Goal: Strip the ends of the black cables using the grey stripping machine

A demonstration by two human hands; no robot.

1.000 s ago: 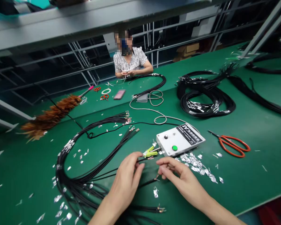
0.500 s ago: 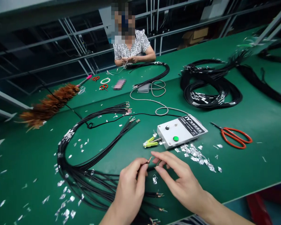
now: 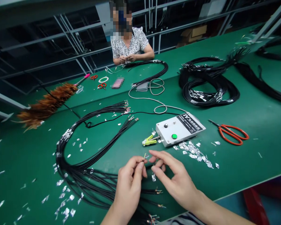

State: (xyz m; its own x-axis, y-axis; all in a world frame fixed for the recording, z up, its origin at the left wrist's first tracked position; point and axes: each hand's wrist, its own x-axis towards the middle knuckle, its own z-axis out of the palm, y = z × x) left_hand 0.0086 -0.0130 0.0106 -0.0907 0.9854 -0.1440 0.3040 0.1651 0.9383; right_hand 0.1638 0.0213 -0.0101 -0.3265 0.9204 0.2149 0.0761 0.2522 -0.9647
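Observation:
My left hand pinches the end of a black cable between thumb and forefinger; thin stripped wires stick up from its fingertips. Just to the right, my right hand has its thumb and fingers apart, near the wire tips, with nothing visible between them. Other black cables fan out on the green table to the left and under my left hand, some with bare wire ends. Beyond my hands lies a white box with a green button, a knob and a yellow-green clip at its left end.
Foil scraps lie by the box, and red-handled scissors to its right. Coiled black cables are at the back right. A feather duster is at the left. A person sits across the green table.
The wires in my left fingertips now stand spread apart, with light-coloured strands showing. Both hands have shifted slightly left in view, along with the whole scene.

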